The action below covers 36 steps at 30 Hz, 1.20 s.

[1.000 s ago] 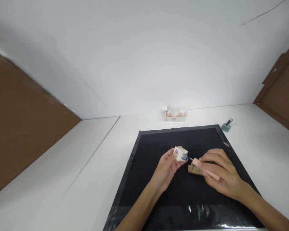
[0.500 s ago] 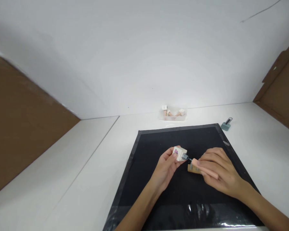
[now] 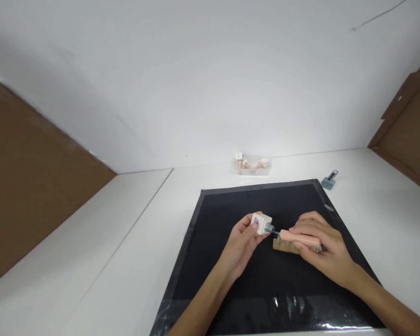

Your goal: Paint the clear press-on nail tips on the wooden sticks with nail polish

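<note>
My left hand (image 3: 244,238) is closed around a white, square nail polish bottle (image 3: 261,223) with a purple mark on one side. The bottle is tilted, its grey neck pointing right. In my right hand (image 3: 322,245) is the peach-coloured brush cap (image 3: 300,237), held between thumb and fingers. Its dark brush stem reaches to the bottle's mouth; whether the tip is inside cannot be made out. Below the cap a tan strip (image 3: 285,246) with small clear pieces on it lies on the black mat (image 3: 238,280), partly hidden by my right hand.
Behind the mat stands a clear plastic box (image 3: 254,172) with several peach-and-white bottles in it. A small teal bottle (image 3: 328,182) with a grey cap sits beside the mat's far right corner. Brown panels (image 3: 35,172) border both sides, and a white wall rises behind.
My right hand has turned the brush cap closer to level and shifted its grip along it. More of the tan strip shows now. My left hand and the bottle have stayed put.
</note>
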{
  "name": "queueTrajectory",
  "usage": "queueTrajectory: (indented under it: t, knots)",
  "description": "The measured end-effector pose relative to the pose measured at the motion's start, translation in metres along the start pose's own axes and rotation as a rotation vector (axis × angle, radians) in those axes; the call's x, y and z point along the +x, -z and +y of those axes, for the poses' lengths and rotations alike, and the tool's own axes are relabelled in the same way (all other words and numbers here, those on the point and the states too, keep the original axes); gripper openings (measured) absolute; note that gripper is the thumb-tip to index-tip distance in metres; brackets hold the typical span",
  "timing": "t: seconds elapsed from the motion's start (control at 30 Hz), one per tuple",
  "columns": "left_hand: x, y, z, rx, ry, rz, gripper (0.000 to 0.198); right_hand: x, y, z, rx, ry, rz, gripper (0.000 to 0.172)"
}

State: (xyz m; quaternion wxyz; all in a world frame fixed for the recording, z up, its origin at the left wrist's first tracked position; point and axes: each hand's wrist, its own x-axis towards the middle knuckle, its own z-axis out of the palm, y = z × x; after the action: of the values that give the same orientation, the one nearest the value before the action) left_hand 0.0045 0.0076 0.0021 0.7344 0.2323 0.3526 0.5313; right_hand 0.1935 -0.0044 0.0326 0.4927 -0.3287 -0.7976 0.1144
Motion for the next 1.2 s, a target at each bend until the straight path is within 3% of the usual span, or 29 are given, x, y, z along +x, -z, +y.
queueTrajectory:
  t: [0.53, 0.93, 1.2]
  knots:
    - [-0.0014, -0.0002, -0.0006, -0.027, -0.016, 0.017, 0.044, -0.0065, -0.0002, 0.0052, 0.199, -0.333, 0.015, 0.005]
    - [-0.003, -0.0026, 0.0032, 0.014, -0.048, -0.087, 0.041, -0.0039, -0.001, 0.0046, 0.368, -0.598, 0.005, 0.023]
    - [-0.0029, -0.0022, 0.0025, -0.005, -0.052, -0.11, 0.04, -0.0012, -0.0001, 0.0031, 0.408, -0.682, -0.021, 0.029]
